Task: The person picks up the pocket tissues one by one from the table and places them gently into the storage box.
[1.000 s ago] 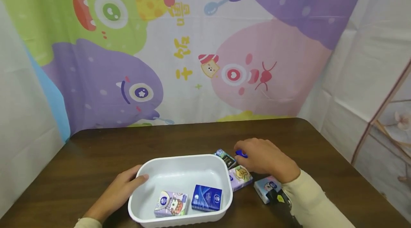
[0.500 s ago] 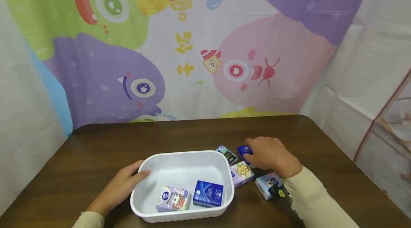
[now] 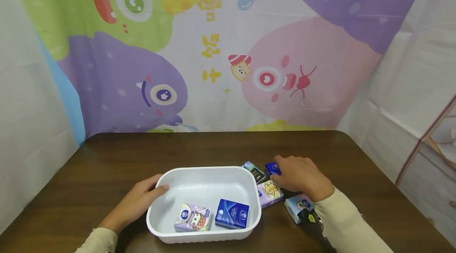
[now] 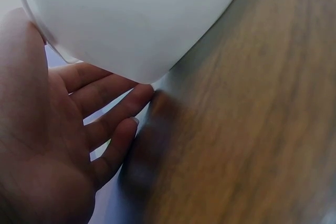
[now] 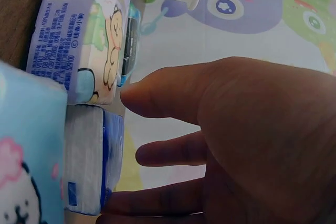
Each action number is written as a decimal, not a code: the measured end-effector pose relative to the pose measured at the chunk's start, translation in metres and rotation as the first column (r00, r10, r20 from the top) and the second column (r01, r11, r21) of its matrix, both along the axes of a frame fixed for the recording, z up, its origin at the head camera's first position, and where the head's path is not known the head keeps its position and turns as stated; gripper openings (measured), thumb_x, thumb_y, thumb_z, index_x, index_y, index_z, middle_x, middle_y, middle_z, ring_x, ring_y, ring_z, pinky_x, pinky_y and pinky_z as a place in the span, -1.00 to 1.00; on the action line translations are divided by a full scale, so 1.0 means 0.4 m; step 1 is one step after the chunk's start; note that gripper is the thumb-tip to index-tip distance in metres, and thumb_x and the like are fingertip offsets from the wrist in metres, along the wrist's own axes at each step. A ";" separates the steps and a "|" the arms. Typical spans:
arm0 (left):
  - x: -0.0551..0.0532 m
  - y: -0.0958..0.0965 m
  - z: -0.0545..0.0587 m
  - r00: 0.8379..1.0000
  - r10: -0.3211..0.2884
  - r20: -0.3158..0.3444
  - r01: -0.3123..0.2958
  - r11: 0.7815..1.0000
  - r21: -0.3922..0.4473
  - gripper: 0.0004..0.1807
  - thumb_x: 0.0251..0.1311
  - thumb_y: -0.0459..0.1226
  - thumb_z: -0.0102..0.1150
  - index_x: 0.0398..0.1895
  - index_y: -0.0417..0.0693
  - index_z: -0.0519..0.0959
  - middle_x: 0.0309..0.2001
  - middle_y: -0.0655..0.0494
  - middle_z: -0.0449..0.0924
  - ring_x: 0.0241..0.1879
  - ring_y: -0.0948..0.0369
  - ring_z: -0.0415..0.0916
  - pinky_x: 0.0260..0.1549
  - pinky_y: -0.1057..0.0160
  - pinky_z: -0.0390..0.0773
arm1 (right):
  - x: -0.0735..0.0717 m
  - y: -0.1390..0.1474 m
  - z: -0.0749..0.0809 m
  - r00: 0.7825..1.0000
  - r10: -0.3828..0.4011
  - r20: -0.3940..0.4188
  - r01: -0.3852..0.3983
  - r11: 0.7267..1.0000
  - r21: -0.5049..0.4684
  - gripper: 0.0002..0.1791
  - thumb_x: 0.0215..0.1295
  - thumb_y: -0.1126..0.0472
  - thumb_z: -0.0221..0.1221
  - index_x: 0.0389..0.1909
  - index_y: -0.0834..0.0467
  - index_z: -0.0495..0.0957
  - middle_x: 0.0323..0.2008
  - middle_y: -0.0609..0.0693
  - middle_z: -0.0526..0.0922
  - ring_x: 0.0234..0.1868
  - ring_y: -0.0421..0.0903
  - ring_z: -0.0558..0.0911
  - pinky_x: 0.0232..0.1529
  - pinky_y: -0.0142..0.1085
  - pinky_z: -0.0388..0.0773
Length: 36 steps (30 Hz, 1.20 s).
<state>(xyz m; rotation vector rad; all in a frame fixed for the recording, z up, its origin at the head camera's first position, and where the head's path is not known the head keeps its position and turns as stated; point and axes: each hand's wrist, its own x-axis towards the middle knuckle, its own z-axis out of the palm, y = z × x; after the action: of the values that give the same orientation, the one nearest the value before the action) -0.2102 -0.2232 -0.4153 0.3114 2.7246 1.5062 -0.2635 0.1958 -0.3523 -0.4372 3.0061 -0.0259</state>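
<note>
My left hand [image 3: 139, 199] grips the left rim of a white plastic basin [image 3: 261, 205], thumb over the edge and fingers against the outside wall. Inside the basin lie a purple cartoon tissue pack [image 3: 192, 218] and a blue tissue pack [image 3: 232, 214]. To its right, my right hand [image 3: 303, 175] is over a small dark-blue tissue pack [image 3: 273, 168] on the table. In the right wrist view, its thumb and fingers are extended and spread, the lower fingertips right at the end of that pack [image 5: 86, 161] and the thumb apart from it.
Beside the basin's right wall lie a purple pack with a yellow dog [image 3: 269, 193] and a dark pack with a floral edge [image 3: 254, 172]. A light-blue pack [image 3: 298, 205] sits near the right wrist. A printed cloth [image 3: 213, 106] hangs behind the brown table [image 3: 142, 150].
My right hand has shifted slightly right, so more of the dark-blue pack shows. The left hand keeps its hold on the basin, and the head view has moved a little.
</note>
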 end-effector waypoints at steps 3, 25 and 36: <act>0.002 0.000 0.001 1.000 -0.003 0.011 0.003 1.000 0.004 -0.56 0.42 -0.10 0.13 0.25 -0.14 0.51 -0.03 0.00 0.65 -0.17 0.20 0.60 -0.22 0.28 0.60 | -0.002 -0.003 -0.001 1.000 -0.013 0.014 0.013 1.000 0.008 -0.36 0.28 -0.13 0.25 0.26 0.17 0.46 -0.09 0.10 0.67 -0.15 0.09 0.65 -0.12 0.10 0.56; -0.002 -0.005 -0.003 1.000 -0.005 -0.002 0.005 1.000 0.000 -0.60 0.41 -0.11 0.14 0.20 -0.10 0.54 -0.04 0.03 0.65 -0.17 0.20 0.59 -0.23 0.29 0.59 | -0.007 -0.007 -0.015 1.000 -0.027 0.008 0.027 0.999 0.016 -0.39 0.31 -0.15 0.26 0.21 0.19 0.51 -0.07 0.14 0.67 -0.10 0.14 0.65 -0.07 0.17 0.56; -0.007 -0.006 -0.005 1.000 -0.022 0.004 0.022 1.000 0.021 -0.62 0.41 -0.12 0.15 0.18 -0.10 0.55 -0.09 0.01 0.65 -0.23 0.20 0.60 -0.31 0.28 0.61 | -0.012 -0.001 -0.008 0.999 -0.037 0.012 0.037 0.999 0.024 -0.45 0.24 -0.07 0.30 0.15 0.17 0.55 -0.16 0.08 0.68 -0.21 0.06 0.65 -0.17 0.11 0.58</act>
<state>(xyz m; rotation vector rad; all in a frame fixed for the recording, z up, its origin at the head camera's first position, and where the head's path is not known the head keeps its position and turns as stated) -0.2130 -0.2256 -0.4171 0.3377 2.6947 1.5294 -0.2684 0.1956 -0.3556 -0.3773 2.9985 0.0042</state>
